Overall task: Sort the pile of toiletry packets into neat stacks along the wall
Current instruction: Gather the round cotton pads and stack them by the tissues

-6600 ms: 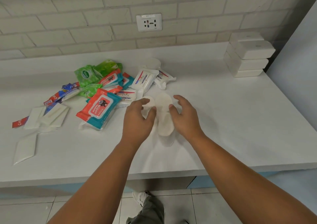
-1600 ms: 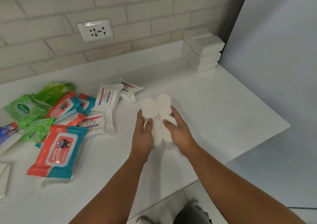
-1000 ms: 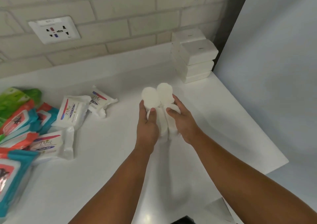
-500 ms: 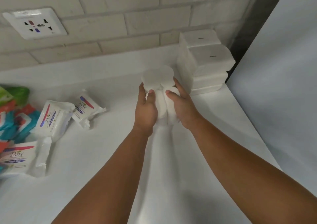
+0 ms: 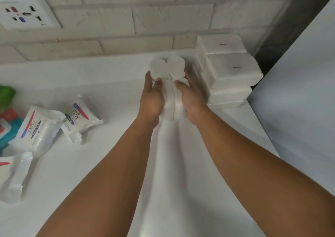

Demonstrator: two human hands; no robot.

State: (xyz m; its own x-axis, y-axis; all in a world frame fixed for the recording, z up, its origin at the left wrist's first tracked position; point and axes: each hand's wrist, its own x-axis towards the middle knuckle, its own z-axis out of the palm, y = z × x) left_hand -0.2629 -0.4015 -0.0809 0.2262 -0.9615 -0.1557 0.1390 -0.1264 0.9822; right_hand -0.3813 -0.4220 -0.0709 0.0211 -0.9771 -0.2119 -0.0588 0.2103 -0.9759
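Both hands are on the white round-ended packs [image 5: 167,84], two of them pressed side by side, and they're right up near the brick wall [image 5: 145,19], just left of the stack of white boxes [image 5: 228,73]. The left hand [image 5: 151,98] is wrapped around the left pack, thumb on top; the right hand [image 5: 191,98] clamps the right one the same way, the two hands close together with the packs squeezed between them.

The step in hand looks like setting this pair down as a new stack beside the boxes. To do it well, I'd say: keep both packs level with their far ends even, slide them back until they sit square to the wall, leave them just beside the boxes without nudging that stack, which already looks a little staggered, then let go with both hands at once so neither pack rolls. They look soft and would likely squash under a hard grip.

As for containers, there are none in sight: everything lies straight on the counter [image 5: 108,164]. Well left of the boxes, the Dove packets [image 5: 41,128] lie loose and unsorted, with a green packet [image 5: 6,95] at the frame edge. A wall socket [image 5: 27,11] sits up left of the boxes.
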